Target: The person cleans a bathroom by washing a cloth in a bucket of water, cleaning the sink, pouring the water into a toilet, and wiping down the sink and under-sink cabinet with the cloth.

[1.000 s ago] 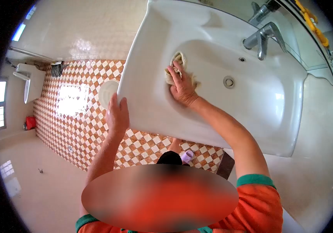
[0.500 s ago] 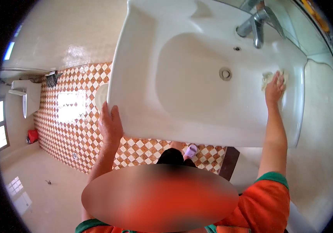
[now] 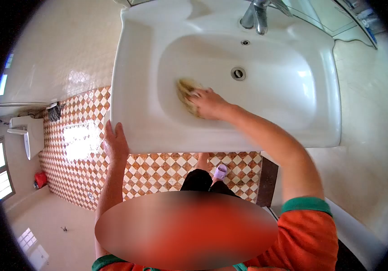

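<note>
A white washbasin (image 3: 135, 67) with a shallow oval bowl fills the middle of the head view. In the left part of the bowl, my right hand (image 3: 209, 105) presses a crumpled, yellowish cloth (image 3: 185, 92) against the surface. Motion blurs the cloth, so its exact kind is uncertain. My left hand (image 3: 116, 143) grips the basin's front left edge, thumb on top and a finger along the outer side. To the right of the cloth lies the drain (image 3: 238, 73), with the overflow hole (image 3: 245, 42) above it. A chrome tap (image 3: 261, 18) stands at the back.
Beneath the basin runs a brown and white checkered floor (image 3: 157, 174). A foot in a purple slipper (image 3: 220, 171) shows below the front edge. Far left are a white fixture (image 3: 33, 135) and a red object (image 3: 40, 179). A glass shelf or mirror edge (image 3: 352, 22) borders the right back.
My right hand has swept the cloth from the basin's right side to the left part of the bowl. The view has shifted a little; my left hand stays at the left edge.
</note>
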A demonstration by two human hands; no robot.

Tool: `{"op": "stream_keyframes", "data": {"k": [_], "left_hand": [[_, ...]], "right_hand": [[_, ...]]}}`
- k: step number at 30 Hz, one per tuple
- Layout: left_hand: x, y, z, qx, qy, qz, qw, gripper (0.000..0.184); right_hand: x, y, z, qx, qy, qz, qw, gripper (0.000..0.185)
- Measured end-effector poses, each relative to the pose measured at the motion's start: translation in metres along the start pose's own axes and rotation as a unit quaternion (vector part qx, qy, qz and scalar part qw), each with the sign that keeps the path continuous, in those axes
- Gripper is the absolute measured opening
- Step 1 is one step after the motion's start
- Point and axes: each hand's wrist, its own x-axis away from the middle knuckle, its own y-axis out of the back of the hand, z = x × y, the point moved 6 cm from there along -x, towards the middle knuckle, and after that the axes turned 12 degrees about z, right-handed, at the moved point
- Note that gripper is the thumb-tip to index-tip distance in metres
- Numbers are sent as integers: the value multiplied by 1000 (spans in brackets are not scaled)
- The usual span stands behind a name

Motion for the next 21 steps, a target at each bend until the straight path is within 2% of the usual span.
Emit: {"op": "stream_keyframes", "data": {"k": [2,3,4,5,6,8,9,11,13,14,15,16,17,18,20,21], "left_hand": [[-3,-2,2,14,4,10,1000,44],[-3,-3,3,23,5,22,999,45],[-3,-2,1,23,5,24,999,45],[-2,-1,-2,29,0,21,999,45],[0,1,-4,34,-4,18,999,45],[3,2,-8,50,-18,9,999,44],[4,4,-8,66,-35,5,997,43],[2,7,-8,46,-21,-1,999,42],[-2,11,-10,31,-12,-13,999,40],[-3,13,-12,43,-27,-1,999,39],[-3,15,-13,55,-41,12,998,38],[-3,17,-16,55,-44,16,997,38],[-4,19,-18,58,-34,20,998,37],[-5,20,-19,62,-24,23,997,37],[-10,20,-19,44,-22,26,998,38],[-10,20,-16,26,-14,28,999,39]], "right_hand": [[52,-4,-39,-27,-5,34,999,40],[82,6,-65,5,-94,125,988,51],[111,6,-104,68,-175,133,973,54],[142,4,-152,126,-214,54,967,43],[172,14,-189,163,-332,43,928,32],[203,50,-202,221,-446,-31,867,32],[185,48,-190,218,-445,-28,868,32],[156,43,-190,18,-577,-70,814,36],[82,-3,-190,94,-502,-159,845,39],[44,-14,-172,-14,-387,-194,901,37],[17,1,-130,-305,-308,-269,860,31],[-24,6,-86,-94,-173,-151,969,23],[-39,14,-44,-196,-125,-98,968,22],[-49,17,-8,-200,-20,-151,968,20],[-23,43,50,-154,74,-216,961,19],[-9,57,49,-155,74,-212,962,19]]}}
